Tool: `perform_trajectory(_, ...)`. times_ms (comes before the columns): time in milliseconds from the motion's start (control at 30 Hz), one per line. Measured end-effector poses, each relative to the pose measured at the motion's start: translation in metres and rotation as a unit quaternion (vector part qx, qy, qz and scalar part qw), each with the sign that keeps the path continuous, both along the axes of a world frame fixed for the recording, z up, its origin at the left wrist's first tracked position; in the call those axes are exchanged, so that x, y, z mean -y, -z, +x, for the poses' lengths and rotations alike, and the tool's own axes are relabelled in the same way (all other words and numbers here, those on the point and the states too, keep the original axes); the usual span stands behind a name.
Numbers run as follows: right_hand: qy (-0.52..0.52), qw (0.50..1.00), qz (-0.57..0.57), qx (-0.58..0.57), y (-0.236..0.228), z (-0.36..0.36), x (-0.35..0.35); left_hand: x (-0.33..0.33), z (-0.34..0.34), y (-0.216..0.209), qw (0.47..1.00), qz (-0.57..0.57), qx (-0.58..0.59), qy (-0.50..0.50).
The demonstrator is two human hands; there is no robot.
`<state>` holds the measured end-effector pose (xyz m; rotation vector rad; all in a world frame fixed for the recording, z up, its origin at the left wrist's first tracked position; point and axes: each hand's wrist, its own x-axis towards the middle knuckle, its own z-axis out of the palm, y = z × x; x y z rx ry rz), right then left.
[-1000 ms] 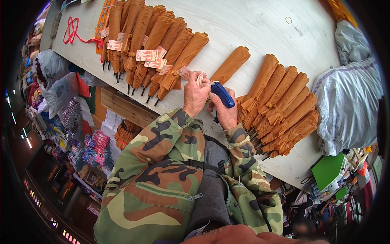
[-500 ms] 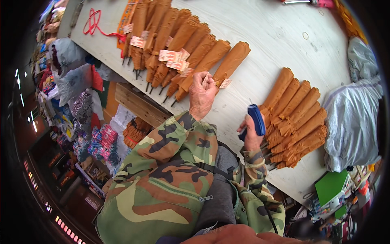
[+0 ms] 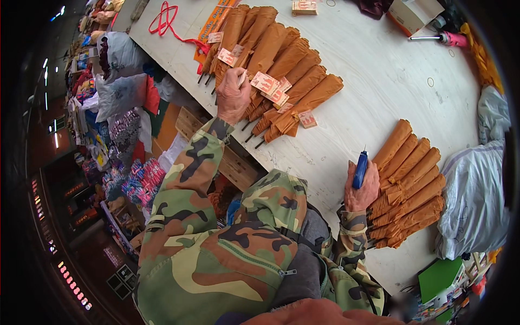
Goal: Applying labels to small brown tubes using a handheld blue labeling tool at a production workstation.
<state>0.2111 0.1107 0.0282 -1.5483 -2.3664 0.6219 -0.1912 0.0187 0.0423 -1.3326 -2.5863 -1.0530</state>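
Observation:
A row of folded brown umbrellas [image 3: 265,49] lies on the table, several with printed paper tags [image 3: 265,83] hanging from them. My left hand [image 3: 233,98] is closed over the row's near edge, pinching pale paper tags [image 3: 242,79] seen edge-on. Close to the table's front, my right hand [image 3: 362,187] wraps round a blue tagging gun [image 3: 360,169], its thin needle pointing away from me. Just right of that hand is a second bunch of brown umbrellas [image 3: 414,179], on which I see no tags. The nearest umbrella of the left row carries a tag [image 3: 307,119].
A red ribbon [image 3: 162,21] and an orange printed strip [image 3: 219,16] lie at the far left of the white table [image 3: 374,81]. At the far side sit a tag stack [image 3: 304,7], an open box [image 3: 414,15] and a pink-handled umbrella [image 3: 452,39]. White sacks [image 3: 471,195] bulge at the right.
My left hand has moved left along the row, away from the rightmost umbrella, which now rests against the others. The tagging gun has turned in my right hand. The whole view has shifted.

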Motion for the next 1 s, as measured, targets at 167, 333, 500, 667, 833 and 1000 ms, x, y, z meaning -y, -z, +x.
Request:
perform_trajectory(167, -0.001, 0.998, -0.050, 0.028, -0.009, -0.019, -0.002, 0.004, 0.002, 0.013, 0.999, -0.028, 0.025, -0.026)
perform_trajectory(333, -0.006, 0.983, -0.155, 0.093, -0.005, -0.038, 0.003, 0.023, 0.049, -0.038, 0.945, 0.049, 0.312, -0.079)
perform_trajectory(500, 0.027, 0.982, -0.183, 0.044, -0.005, -0.031, 0.002, 0.045, 0.114, -0.021, 0.692, 0.043, 0.720, -0.040)
perform_trajectory(667, -0.018, 0.986, -0.161, 0.042, 0.003, -0.048, 0.006, 0.052, 0.180, -0.006, 0.586, 0.017, 0.809, -0.037)
perform_trajectory(833, -0.006, 0.962, -0.262, -0.075, -0.010, -0.068, 0.004, 0.043, 0.201, 0.004, 0.609, 0.025, 0.792, -0.034)
perform_trajectory(1000, 0.092, 0.823, -0.438, -0.351, -0.013, -0.069, 0.001, 0.041, 0.197, 0.014, 0.648, 0.029, 0.754, -0.100)
